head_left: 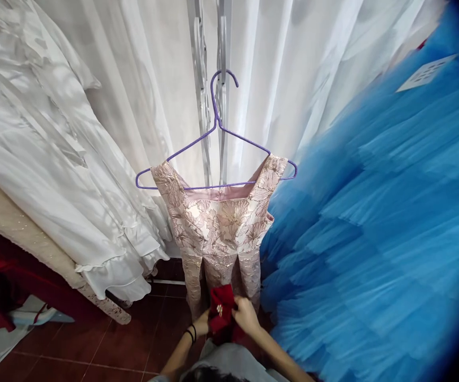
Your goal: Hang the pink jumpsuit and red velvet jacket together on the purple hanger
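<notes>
A folded piece of red cloth with a gold, jewelled ornament on its front is held low in front of me. My left hand, with a dark band at the wrist, is closed at its left edge; part of the fingers is hidden behind it. My right hand pinches the upper right edge. Just beyond hangs a sleeveless pink brocade dress with a gold flower pattern. Its wide straps rest on a purple wire hanger. The red cloth covers part of the dress's skirt.
White garments hang on the left, above a beige sparkly garment and dark red cloth. A large blue ruffled tulle skirt fills the right, a white tag on it. Behind are white curtains and a metal stand. Reddish tiles cover the floor.
</notes>
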{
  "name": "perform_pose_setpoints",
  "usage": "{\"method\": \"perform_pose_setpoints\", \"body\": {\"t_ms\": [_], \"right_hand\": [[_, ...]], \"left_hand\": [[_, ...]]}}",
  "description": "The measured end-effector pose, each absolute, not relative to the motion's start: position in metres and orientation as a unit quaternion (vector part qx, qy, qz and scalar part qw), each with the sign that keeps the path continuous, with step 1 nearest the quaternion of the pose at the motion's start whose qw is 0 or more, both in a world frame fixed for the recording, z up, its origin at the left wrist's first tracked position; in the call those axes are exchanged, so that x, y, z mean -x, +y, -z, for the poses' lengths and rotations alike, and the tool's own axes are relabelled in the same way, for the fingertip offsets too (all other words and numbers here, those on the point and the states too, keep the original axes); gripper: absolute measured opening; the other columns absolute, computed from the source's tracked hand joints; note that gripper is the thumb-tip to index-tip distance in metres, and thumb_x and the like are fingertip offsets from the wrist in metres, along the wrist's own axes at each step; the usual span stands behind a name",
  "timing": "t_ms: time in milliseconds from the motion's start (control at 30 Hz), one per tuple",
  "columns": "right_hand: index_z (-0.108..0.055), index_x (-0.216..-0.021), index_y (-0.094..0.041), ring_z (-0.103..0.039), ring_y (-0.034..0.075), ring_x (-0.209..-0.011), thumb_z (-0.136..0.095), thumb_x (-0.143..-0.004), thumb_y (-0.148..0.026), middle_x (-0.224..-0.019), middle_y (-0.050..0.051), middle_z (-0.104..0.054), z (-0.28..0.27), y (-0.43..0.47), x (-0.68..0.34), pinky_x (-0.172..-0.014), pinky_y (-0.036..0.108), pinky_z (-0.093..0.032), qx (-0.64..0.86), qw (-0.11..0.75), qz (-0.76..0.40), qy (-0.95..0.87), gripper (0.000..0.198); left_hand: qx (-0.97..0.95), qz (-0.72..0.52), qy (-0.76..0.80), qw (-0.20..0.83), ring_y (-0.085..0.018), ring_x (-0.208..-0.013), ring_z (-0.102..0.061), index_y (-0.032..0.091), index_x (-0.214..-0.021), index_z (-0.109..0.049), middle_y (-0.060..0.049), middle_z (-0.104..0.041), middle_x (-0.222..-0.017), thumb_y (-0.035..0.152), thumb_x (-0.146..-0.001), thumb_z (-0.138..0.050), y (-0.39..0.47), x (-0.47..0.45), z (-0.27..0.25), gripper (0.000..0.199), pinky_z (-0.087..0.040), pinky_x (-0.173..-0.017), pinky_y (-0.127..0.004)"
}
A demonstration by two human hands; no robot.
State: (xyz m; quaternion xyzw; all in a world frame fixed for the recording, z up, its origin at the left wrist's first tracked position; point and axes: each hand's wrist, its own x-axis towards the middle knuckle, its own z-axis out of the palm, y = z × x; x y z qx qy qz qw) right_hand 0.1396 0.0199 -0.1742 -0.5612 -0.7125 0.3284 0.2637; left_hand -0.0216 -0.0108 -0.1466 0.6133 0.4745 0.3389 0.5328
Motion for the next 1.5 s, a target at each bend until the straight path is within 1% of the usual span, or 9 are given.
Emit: {"method": "perform_pose_setpoints", "body": {"t_ms": [133,267,533,667,767,867,1033,1267,1500], "right_hand": [[-0.061,-0.065,-0.018,-0.063,0.022,-0.071,-0.052,-0.071,-0.021,-0.071,0.005,-0.068,0.107,0.053,-0.159,-0.065,0.029,-0.044,0.531,0.321,-0.321,-0.715,0.011],[-0.061,-0.063,-0.017,-0.059,0.019,-0.068,-0.055,-0.076,-0.03,-0.068,0.005,-0.063,0.014,0.068,-0.175,-0.067,0.029,-0.044,0.455,0.455,-0.262,-0.719,0.019],[-0.062,-0.057,-0.014,-0.046,0.011,-0.057,-0.079,-0.062,-0.042,-0.057,-0.001,-0.053,-0.073,0.069,-0.188,-0.057,0.024,-0.041,0.401,0.573,-0.383,-0.604,0.033],[-0.052,-0.051,-0.014,-0.036,0.007,-0.052,-0.08,-0.06,-0.05,-0.052,-0.003,-0.045,-0.074,0.073,-0.177,-0.047,0.02,-0.032,0.4,0.632,-0.435,-0.501,0.047],[-0.048,-0.053,-0.014,-0.033,0.005,-0.052,-0.079,-0.064,-0.046,-0.054,-0.004,-0.043,-0.077,0.069,-0.165,-0.048,0.019,-0.031,0.384,0.662,-0.432,-0.477,0.046],[-0.051,-0.055,-0.014,-0.036,0.006,-0.054,-0.076,-0.068,-0.043,-0.056,-0.003,-0.046,-0.086,0.06,-0.156,-0.05,0.02,-0.034,0.374,0.656,-0.4,-0.52,0.04],[-0.055,-0.053,-0.014,-0.041,0.009,-0.057,-0.075,-0.068,-0.042,-0.057,-0.002,-0.048,-0.096,0.057,-0.17,-0.053,0.021,-0.037,0.395,0.627,-0.309,-0.596,0.038],[-0.055,-0.051,-0.015,-0.057,0.013,-0.072,-0.08,-0.065,-0.033,-0.078,0.004,-0.064,-0.09,0.08,-0.211,-0.067,0.025,-0.044,0.392,0.635,-0.227,-0.626,0.034],[-0.043,-0.049,-0.015,-0.054,0.012,-0.067,-0.078,-0.071,-0.041,-0.07,0.003,-0.06,-0.1,0.083,-0.215,-0.064,0.025,-0.042,0.324,0.41,-0.343,-0.78,0.048]], "left_hand": [[-0.583,-0.335,0.484,0.559,-0.036,-0.11,-0.063,0.029,-0.109,-0.065,-0.009,-0.069,-0.107,0.057,-0.03,-0.092,0.03,0.042,0.149,0.088,-0.047,-0.101,-0.056],[-0.573,-0.434,0.462,0.519,-0.033,-0.121,-0.058,0.026,-0.117,-0.062,-0.011,-0.066,-0.124,0.056,-0.051,-0.085,0.054,0.053,0.093,0.076,-0.041,-0.11,-0.048],[-0.516,-0.552,0.463,0.464,-0.024,-0.088,-0.065,0.02,-0.094,-0.07,-0.006,-0.071,-0.084,0.071,-0.072,-0.063,0.048,0.043,-0.005,0.056,-0.052,-0.083,-0.035],[-0.53,-0.61,0.424,0.409,-0.027,-0.112,-0.061,0.017,-0.112,-0.066,-0.012,-0.068,-0.114,0.08,-0.078,-0.047,0.035,0.042,-0.016,0.074,-0.046,-0.1,-0.038],[-0.572,-0.629,0.4,0.341,-0.029,-0.13,-0.05,0.018,-0.13,-0.056,-0.015,-0.055,-0.137,0.079,-0.071,-0.058,0.018,0.032,-0.015,0.085,-0.039,-0.11,-0.039],[-0.572,-0.618,0.454,0.291,-0.028,-0.125,-0.054,0.018,-0.123,-0.06,-0.012,-0.06,-0.129,0.054,-0.063,-0.08,0.009,0.019,-0.013,0.073,-0.039,-0.109,-0.038],[-0.359,-0.731,0.457,0.358,-0.019,-0.089,-0.066,0.019,-0.079,-0.068,-0.004,-0.073,-0.087,0.039,-0.068,-0.074,0.019,0.038,-0.026,0.023,-0.051,-0.09,-0.03],[-0.132,-0.8,0.392,0.435,-0.012,-0.074,-0.069,0.018,-0.08,-0.071,0.002,-0.077,-0.083,0.025,-0.067,-0.066,0.015,0.11,-0.064,0.015,-0.055,-0.074,-0.018],[-0.143,-0.788,0.395,0.45,-0.018,-0.081,-0.072,0.018,-0.09,-0.073,-0.001,-0.078,-0.085,0.032,-0.082,-0.053,0.008,0.119,-0.097,0.025,-0.058,-0.089,-0.031]]}}
